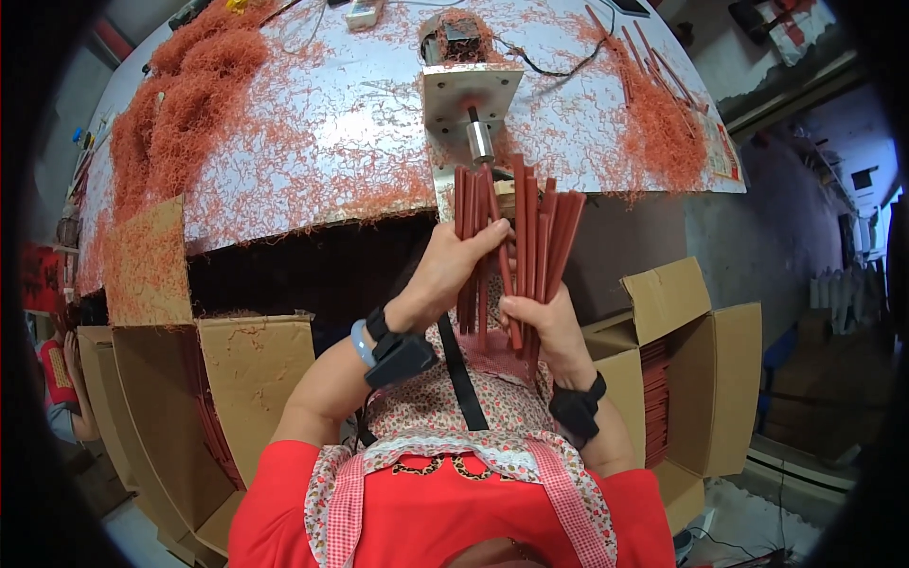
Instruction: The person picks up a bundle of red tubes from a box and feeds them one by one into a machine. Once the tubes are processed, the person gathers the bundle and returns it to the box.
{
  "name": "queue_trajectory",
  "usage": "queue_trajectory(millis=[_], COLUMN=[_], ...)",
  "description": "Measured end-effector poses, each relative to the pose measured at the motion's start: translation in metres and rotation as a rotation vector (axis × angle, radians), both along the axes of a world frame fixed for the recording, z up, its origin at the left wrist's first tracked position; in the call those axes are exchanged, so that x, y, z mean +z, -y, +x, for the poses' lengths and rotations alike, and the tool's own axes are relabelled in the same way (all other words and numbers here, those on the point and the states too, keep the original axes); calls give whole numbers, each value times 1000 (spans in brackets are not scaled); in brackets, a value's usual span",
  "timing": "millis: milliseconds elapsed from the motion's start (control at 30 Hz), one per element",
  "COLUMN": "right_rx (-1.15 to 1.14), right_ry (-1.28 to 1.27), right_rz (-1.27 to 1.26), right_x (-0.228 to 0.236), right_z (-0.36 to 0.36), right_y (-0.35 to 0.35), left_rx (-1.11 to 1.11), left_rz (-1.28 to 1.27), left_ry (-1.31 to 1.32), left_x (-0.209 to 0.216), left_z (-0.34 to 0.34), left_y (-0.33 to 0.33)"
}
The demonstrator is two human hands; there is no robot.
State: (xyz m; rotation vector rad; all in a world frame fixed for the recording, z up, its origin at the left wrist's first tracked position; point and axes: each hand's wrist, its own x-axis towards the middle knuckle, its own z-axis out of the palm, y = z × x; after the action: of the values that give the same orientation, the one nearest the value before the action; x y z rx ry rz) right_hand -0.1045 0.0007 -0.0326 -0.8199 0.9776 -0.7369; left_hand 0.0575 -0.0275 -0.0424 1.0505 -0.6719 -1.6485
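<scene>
Several thin reddish-brown sticks stand upright in my left hand, whose fingers are closed round them. A larger bunch of the same sticks is gripped in my right hand, held just to the right of the first bunch. One stick slants between the two hands, and its top is close to the metal collar on a motor's shaft. I cannot tell whether it touches the collar. A steel bracket carries the shaft at the table's near edge, with the motor behind it.
Red shavings lie over the white table, heaped in a large pile at left and a smaller one at right with loose sticks. Open cardboard boxes holding sticks flank me. Another person is at far left.
</scene>
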Motion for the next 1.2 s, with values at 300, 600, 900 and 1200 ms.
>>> queue_trajectory(millis=[300,600,900,1200], right_rx=[4,26,-35,10], right_ry=[-118,-66,-65,-6], right_rz=[-223,16,-209,-50], right_x=[-11,3,-21,-1], right_z=[18,2,11,-2], right_y=[-9,7,-16,-4], left_rx=[-8,-4,-104,-145], left_rz=[68,60,221,142], left_ry=[-39,-65,-28,-49], left_x=[-5,5,4,-7], left_z=[-1,-2,7,3], left_y=[4,12,5,8])
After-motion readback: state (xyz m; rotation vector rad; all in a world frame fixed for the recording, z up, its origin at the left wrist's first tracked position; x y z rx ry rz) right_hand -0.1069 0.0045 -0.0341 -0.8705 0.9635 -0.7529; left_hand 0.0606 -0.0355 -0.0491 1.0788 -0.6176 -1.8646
